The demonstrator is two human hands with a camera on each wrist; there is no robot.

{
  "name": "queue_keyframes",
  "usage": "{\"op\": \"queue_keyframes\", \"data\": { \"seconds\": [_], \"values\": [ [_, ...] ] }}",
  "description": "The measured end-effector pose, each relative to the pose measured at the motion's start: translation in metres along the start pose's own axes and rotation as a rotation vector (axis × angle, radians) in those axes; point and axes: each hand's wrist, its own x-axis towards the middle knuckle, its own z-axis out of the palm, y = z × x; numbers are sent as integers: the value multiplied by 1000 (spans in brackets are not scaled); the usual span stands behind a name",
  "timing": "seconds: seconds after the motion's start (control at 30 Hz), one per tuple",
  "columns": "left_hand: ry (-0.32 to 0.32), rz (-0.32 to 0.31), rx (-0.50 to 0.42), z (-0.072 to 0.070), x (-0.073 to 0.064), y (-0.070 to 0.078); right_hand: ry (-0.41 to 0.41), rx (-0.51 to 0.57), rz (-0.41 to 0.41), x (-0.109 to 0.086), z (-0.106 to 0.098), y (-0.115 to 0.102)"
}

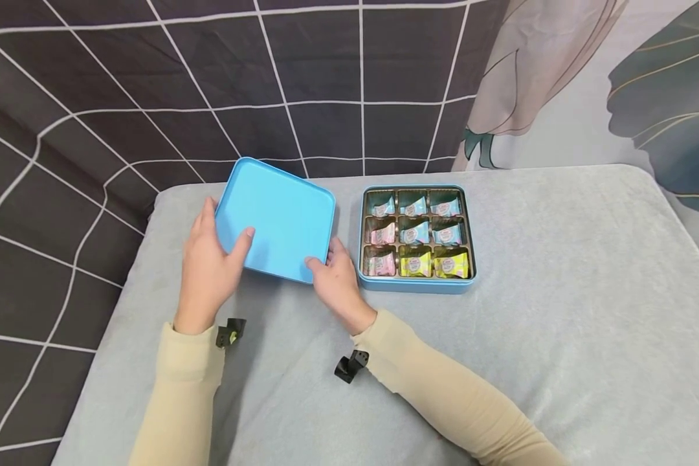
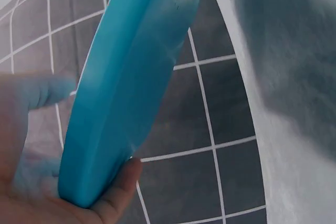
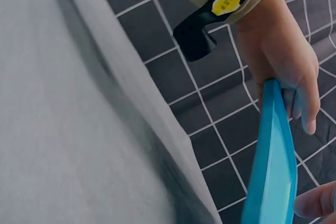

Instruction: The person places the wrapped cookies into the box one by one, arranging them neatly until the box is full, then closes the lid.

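A light blue rectangular tin lid (image 1: 276, 220) is held tilted above the left part of the bed-like surface, between both hands. My left hand (image 1: 206, 272) grips its left edge. In the left wrist view the lid (image 2: 115, 93) sits between that hand's raised thumb and the fingers behind it. My right hand (image 1: 340, 285) pinches the lower right corner, thumb on the face toward me. Right of the lid stands the matching blue tin (image 1: 419, 285), uncovered. Its gold divided tray holds wrapped sweets (image 1: 415, 232) in blue, pink and yellow-green, one in each compartment.
Pale grey cloth (image 1: 588, 310) covers the flat surface. Behind and to the left hangs a dark curtain (image 1: 320, 71) with a white grid; a pale patterned curtain (image 1: 571, 123) hangs at the back right. Black camera mounts (image 1: 351, 366) are on both wrists.
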Motion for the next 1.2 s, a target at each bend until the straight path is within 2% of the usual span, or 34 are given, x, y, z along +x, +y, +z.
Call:
{"op": "queue_keyframes", "data": {
  "seconds": [0.2, 0.33, 0.43, 0.53, 0.63, 0.7, 0.83, 0.93, 1.07, 1.2],
  "values": [
    [154, 15, -116, 1, -3, 5, -28, 85, 39, 0, 1, 0],
    [220, 45, -214, 2, -4, 8, -39, 118, 62, -1, 1, -1],
    [230, 59, -325, 4, -4, 11, -32, 135, 75, -1, 1, -2],
    [208, 62, -458, 9, -7, 12, -20, 136, 80, 0, 1, 0],
    [187, 57, -517, 12, -10, 11, -14, 139, 87, 2, 1, 1],
    [178, 67, -505, 13, -13, 11, -11, 144, 96, 3, 0, 2],
    [178, 88, -415, 13, -14, 9, 1, 154, 145, 6, -1, 2],
    [219, 90, -349, 13, -13, 8, -9, 172, 178, 9, -1, 1],
    [295, 108, -341, 12, -13, 10, -42, 203, 175, 14, 1, -2],
    [329, 152, -343, 9, -12, 14, -40, 202, 167, 17, 1, -9]
  ]
}}
